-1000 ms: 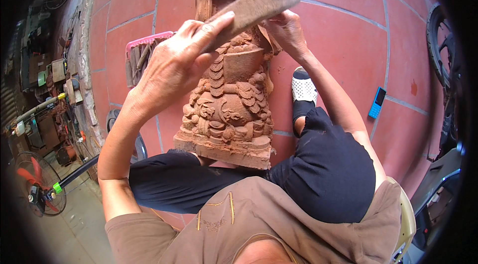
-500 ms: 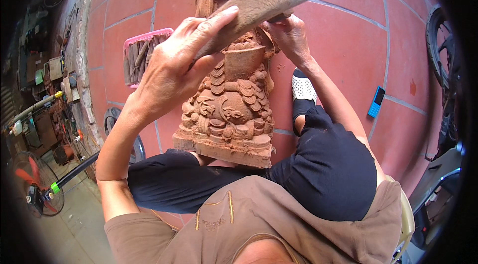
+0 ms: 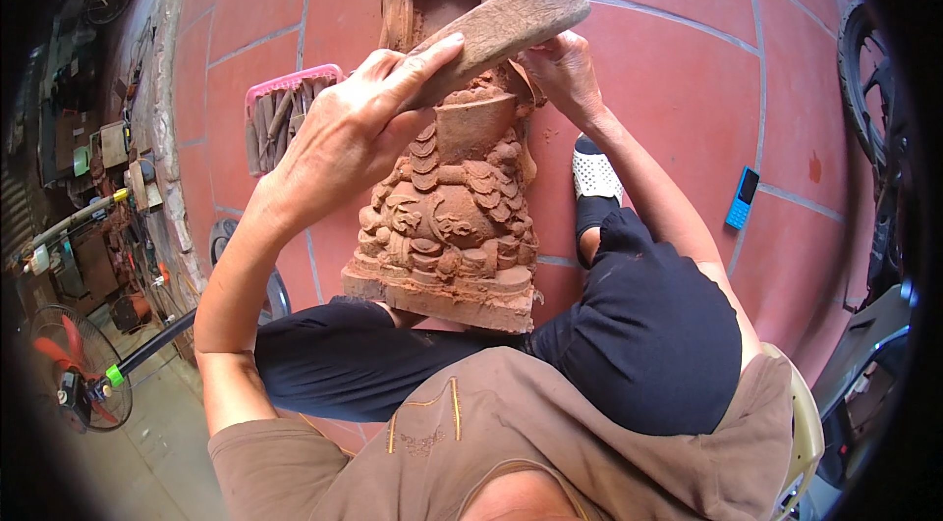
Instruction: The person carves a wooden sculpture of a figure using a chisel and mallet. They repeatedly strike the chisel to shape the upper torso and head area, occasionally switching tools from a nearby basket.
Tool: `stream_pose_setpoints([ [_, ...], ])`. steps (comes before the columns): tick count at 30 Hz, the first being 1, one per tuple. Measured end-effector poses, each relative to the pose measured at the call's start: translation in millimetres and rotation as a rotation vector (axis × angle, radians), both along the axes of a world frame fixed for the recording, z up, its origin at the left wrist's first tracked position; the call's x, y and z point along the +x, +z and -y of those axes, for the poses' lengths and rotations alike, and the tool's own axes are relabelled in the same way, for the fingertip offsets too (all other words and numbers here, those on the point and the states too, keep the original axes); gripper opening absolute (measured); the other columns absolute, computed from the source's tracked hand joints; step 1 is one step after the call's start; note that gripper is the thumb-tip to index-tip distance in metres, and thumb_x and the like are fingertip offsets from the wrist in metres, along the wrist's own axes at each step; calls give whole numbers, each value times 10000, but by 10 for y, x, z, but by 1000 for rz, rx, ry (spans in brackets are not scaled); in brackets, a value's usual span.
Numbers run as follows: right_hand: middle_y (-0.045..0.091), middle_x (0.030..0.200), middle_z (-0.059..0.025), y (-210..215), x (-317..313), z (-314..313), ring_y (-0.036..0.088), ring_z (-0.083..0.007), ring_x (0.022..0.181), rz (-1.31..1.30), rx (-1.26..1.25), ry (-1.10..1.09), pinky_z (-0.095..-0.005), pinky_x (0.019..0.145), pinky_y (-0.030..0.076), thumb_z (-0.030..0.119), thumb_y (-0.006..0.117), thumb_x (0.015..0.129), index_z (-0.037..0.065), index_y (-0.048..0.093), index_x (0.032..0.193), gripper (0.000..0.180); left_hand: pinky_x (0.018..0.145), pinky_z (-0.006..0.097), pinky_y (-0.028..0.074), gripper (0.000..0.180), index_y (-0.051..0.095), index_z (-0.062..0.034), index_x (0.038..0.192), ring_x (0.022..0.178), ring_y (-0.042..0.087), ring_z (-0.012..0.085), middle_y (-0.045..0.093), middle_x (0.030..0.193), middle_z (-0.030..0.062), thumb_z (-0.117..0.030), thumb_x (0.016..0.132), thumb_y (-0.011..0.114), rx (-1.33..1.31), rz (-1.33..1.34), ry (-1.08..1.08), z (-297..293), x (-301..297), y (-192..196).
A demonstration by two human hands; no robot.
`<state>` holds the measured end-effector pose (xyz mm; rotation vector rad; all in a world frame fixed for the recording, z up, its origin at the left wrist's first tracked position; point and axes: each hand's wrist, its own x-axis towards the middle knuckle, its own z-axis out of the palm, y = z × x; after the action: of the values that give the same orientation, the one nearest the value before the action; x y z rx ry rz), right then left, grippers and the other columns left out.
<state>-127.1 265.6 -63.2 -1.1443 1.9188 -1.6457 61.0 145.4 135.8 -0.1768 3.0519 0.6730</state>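
A reddish-brown wood carving (image 3: pixel 447 217) lies lengthwise before me, its base toward my lap, with coin-like discs and rounded shapes cut into it. My left hand (image 3: pixel 359 123) is closed round a flat wooden mallet (image 3: pixel 506 30), which slants up to the right across the carving. Beyond the carving's middle, at its right side, my right hand (image 3: pixel 565 74) is closed with the fingers pinched together. The mallet's head lies over these fingertips and hides what they hold. Wood dust covers parts of the carving.
A pink basket (image 3: pixel 257 89) of long, thin wooden-looking pieces stands left of the carving. On the tiled floor (image 3: pixel 678 79) at right lies a blue phone (image 3: pixel 742 199). A fan (image 3: pixel 79 369) is at lower left, a wheel (image 3: pixel 864 79) at far right.
The mallet has come down and leftward in my left hand, its head now closer over my right fingers. My right hand has shifted slightly left, still at the carving's side.
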Motion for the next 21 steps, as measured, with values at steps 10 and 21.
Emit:
stream_pose_setpoints([
  [10,733,888,-108,-129,-13,-10,712,-174,851,26,-20,-3,-300,745,575,147,752,841,7,669,995,223,747,428,523,648,411,-173,1457,877,622,352,576,1074,187,-65,852,618,-64,76,-3,-45,-63,42],
  [21,709,895,-38,-26,90,-193,668,-84,843,227,-99,10,-258,748,577,150,762,845,43,658,1040,245,871,395,496,637,462,-140,1428,994,611,326,606,1160,174,-11,832,643,167,-108,28,17,-45,89],
])
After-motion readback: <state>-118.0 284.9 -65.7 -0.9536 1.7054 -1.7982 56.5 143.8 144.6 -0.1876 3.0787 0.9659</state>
